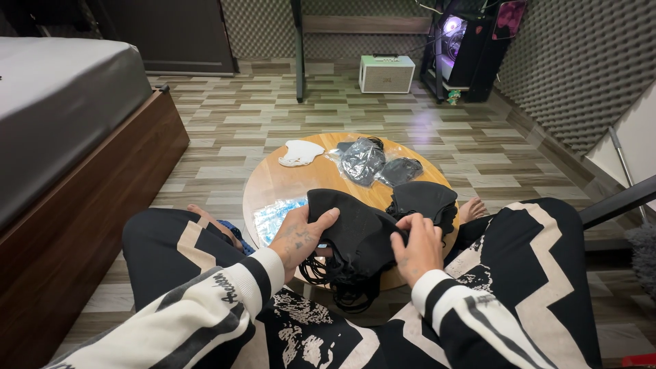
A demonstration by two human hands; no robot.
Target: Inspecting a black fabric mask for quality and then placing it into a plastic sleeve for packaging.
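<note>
My left hand [299, 238] and my right hand [415, 247] both grip a black cloth face mask [355, 229] held over my lap at the near edge of a round wooden table [280, 183]. Black ear loops [342, 287] dangle below the mask. A stack of more black masks [424, 199] lies on the table just past my right hand. Farther back sit two clear bags with black masks [372, 164] and one white mask [301, 152]. A clear plastic wrapper [273, 215] lies by my left hand.
A bed with a grey mattress and wooden frame [82, 157] runs along the left. A small white speaker [387, 74] and a lit computer case [465, 41] stand at the far wall. Foam-padded wall [581, 61] on the right. My bare feet show beside the table.
</note>
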